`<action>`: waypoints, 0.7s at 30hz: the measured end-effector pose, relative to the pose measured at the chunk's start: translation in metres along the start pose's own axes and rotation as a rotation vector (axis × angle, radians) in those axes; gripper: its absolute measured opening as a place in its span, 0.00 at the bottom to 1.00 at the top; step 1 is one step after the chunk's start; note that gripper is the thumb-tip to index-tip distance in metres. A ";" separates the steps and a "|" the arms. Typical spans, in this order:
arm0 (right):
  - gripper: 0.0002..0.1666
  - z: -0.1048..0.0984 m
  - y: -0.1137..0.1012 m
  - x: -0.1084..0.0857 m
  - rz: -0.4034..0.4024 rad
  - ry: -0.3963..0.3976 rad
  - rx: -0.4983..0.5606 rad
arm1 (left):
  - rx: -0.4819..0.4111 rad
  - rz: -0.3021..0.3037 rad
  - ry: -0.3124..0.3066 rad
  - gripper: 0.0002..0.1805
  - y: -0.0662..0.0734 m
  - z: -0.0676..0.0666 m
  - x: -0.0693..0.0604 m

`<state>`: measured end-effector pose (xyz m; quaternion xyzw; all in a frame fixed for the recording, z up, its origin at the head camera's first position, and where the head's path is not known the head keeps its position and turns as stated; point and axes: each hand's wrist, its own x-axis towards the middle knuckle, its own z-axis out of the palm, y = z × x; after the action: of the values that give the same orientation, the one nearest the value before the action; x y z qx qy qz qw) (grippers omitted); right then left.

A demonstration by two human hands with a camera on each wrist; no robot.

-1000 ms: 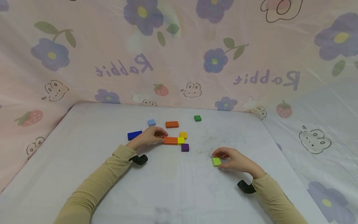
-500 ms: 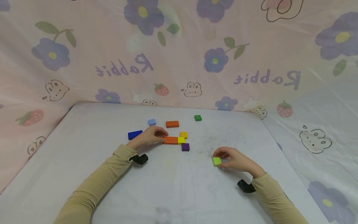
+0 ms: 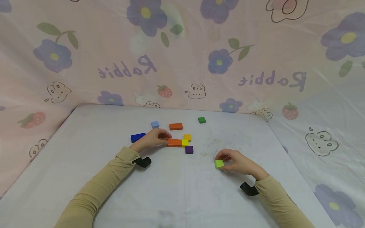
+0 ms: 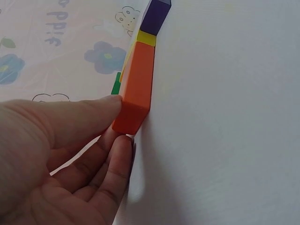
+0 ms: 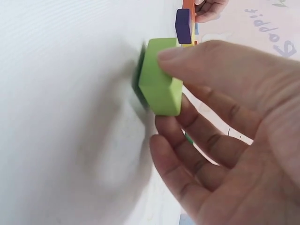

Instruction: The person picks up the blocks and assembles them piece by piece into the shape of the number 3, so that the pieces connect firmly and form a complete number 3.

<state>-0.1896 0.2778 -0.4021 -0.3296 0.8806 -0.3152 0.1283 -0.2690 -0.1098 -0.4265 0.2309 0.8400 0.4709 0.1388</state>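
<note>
Left hand (image 3: 152, 138): pinches orange bar (image 3: 174, 143), left of the purple block (image 3: 189, 150)
Right hand (image 3: 239, 162): pinches lime block (image 3: 219, 164), right of the purple block
Yellow block (image 3: 185, 143): just beyond the purple block

place: screened-off work area, room type unclear | rabbit-and-flower sheeting (image 3: 182, 66) around | white tabletop (image 3: 171, 186)

Head view: even, subdued light; pale glare patch on the pink, flower-printed sheet backdrop (image 3: 182, 69), upper centre; faint, soft-edged shadows on the smooth white tabletop (image 3: 171, 190); fine detail soft.
Left wrist view: dim, greyish; 1 diffuse shadow running down from the orange rectangular block (image 4: 139, 82).
Right wrist view: brighter, tabletop washed pale at upper left; broad, blurred shadow beside the lime-green square block (image 5: 157, 86); backdrop slightly soft.
</note>
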 end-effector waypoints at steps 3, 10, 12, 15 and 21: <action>0.19 0.000 0.000 0.002 -0.034 0.011 -0.012 | -0.006 0.004 -0.002 0.14 -0.001 0.000 0.000; 0.21 -0.002 -0.003 0.007 -0.056 0.015 -0.024 | -0.010 0.006 0.002 0.14 -0.003 0.001 0.001; 0.22 -0.003 -0.005 0.009 -0.065 0.014 -0.025 | -0.011 0.004 0.004 0.13 -0.003 0.001 0.001; 0.22 -0.003 -0.008 0.013 -0.090 0.013 -0.027 | -0.006 0.000 0.005 0.14 -0.002 0.001 0.001; 0.21 -0.003 -0.016 0.024 -0.162 0.000 -0.027 | 0.010 -0.010 0.014 0.14 0.000 0.001 0.001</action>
<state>-0.2006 0.2539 -0.3904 -0.4015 0.8552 -0.3127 0.0981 -0.2696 -0.1088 -0.4266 0.2241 0.8443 0.4679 0.1340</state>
